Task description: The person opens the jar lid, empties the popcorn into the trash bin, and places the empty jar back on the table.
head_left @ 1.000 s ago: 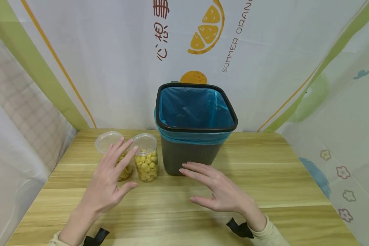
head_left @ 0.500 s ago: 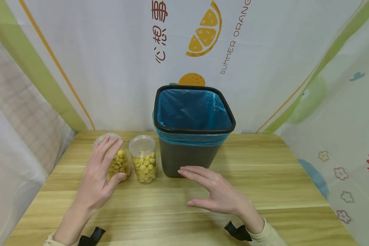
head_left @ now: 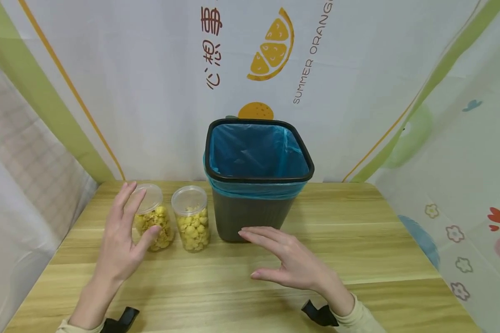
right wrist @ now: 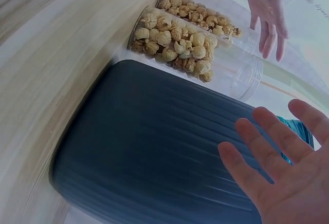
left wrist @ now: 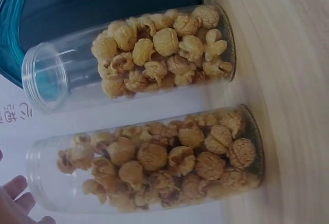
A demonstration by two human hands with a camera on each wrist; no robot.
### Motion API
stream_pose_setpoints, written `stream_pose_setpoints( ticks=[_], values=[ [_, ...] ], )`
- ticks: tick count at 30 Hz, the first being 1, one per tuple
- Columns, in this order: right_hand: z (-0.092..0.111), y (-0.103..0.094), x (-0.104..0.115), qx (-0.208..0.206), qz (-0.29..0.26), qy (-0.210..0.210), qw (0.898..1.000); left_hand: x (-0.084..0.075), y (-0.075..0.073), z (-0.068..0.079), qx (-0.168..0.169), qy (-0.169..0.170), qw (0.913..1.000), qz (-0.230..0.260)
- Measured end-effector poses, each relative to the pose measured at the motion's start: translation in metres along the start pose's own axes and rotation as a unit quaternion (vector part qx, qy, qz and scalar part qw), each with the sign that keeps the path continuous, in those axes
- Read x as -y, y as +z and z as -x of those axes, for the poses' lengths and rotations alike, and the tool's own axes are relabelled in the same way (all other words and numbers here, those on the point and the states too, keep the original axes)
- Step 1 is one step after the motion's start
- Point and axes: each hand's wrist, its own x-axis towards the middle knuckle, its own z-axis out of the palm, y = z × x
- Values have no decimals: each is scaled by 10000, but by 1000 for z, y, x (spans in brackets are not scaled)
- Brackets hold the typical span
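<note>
Two clear plastic jars partly filled with popcorn stand side by side on the table. My left hand (head_left: 118, 247), fingers raised and thumb apart, is beside the left popcorn jar (head_left: 160, 226) and overlaps its left edge in the head view. Nothing is in its grasp; in the left wrist view its fingers (left wrist: 15, 201) are near that jar's top end. The right popcorn jar (head_left: 193, 229) stands upright between the left jar and a dark bin (head_left: 250, 212). My right hand (head_left: 293, 263) hovers in front of the bin, fingers extended, holding nothing.
A blue bag (head_left: 254, 190) lines the bin and folds over outside below its black rim (head_left: 258, 179). The wooden table (head_left: 379, 259) extends on both sides. A printed curtain (head_left: 150, 92) rises behind, with white cloth along the left and right sides.
My left hand has moved left, from in front of both jars to the left jar's left side, uncovering more of it. My right hand has barely moved. The head view has shifted slightly.
</note>
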Motion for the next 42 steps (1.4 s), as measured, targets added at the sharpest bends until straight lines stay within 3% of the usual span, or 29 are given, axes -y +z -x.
stream_pose_setpoints(
  ticks=[12,19,30,42],
  values=[
    [-1,-1,2,62,24,50,10000,9,-4,7,130,-995,9946,264],
    [-1,-1,2,60,34,75,9999,10,-7,6,436,-2047,9773,321],
    [1,-1,2,54,17,75,10000,20,-5,13,453,-2206,9731,485],
    [2,-3,1,83,48,153,9998,25,-1,12,1082,-3094,9424,671]
  ],
)
